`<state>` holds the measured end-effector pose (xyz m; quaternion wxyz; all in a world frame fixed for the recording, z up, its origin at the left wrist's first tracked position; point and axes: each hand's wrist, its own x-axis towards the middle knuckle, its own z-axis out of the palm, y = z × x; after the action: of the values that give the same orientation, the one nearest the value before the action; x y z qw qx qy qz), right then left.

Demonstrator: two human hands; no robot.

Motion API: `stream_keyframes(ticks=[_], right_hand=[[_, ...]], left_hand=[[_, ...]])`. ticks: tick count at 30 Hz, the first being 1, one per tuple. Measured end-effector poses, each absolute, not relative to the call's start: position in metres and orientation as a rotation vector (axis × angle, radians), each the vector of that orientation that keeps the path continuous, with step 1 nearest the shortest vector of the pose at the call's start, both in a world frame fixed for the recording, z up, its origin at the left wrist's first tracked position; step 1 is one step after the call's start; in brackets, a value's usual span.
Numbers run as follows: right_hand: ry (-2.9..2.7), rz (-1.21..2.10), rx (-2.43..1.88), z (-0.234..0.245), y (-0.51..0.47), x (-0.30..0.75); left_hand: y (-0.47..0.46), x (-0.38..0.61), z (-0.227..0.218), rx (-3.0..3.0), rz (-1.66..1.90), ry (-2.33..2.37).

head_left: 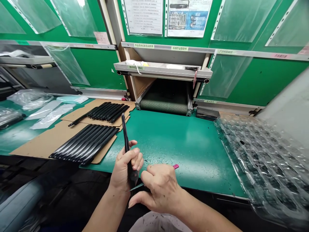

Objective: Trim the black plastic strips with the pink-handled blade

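Note:
My left hand [122, 170] is wrapped round a long glossy black plastic strip [125, 133], which stands nearly upright with its wider end low. In my right hand [162, 183] is a knife with a thin blade [137, 187]; its pink handle end [176, 166] sticks out behind the fist. The blade lies against or very near the strip's lower end; whether it touches, I cannot tell. My right thumb is stretched out below the blade. Small dark shavings are scattered on the green table [193, 145] and some cling to my right hand.
Left, rows of similar black strips [84, 145] lie on cardboard sheets [36, 145]. Clear plastic bags [29, 98] are farther left. A conveyor belt [166, 100] is at the back beneath a small shelf [164, 71]. A clear moulded tray [263, 161] stands right, near a dark box [207, 113].

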<state>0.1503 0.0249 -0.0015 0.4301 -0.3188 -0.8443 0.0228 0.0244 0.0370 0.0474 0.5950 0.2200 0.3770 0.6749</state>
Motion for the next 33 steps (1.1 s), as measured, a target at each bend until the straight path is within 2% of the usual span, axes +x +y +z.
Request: stream_keyframes(ticks=[12, 18, 26, 33], right_hand=[[-2.000, 0.144, -0.866, 0.001, 0.018, 0.142], [-2.069, 0.162, -0.649, -0.015, 0.003, 0.141], [-1.811, 0.895, -0.847, 0.005, 0.017, 0.170], [-1.585, 1.103, -0.873, 0.004, 0.021, 0.165]], left_hand=[[0.036, 0.023, 0.050, 0.365, 1.639, 0.773], [0.039, 0.016, 0.050, 0.340, 1.670, 0.758], [0.046, 0.015, 0.049, 0.397, 1.576, 0.890], [0.046, 0.018, 0.042, 0.484, 1.450, 0.976]])
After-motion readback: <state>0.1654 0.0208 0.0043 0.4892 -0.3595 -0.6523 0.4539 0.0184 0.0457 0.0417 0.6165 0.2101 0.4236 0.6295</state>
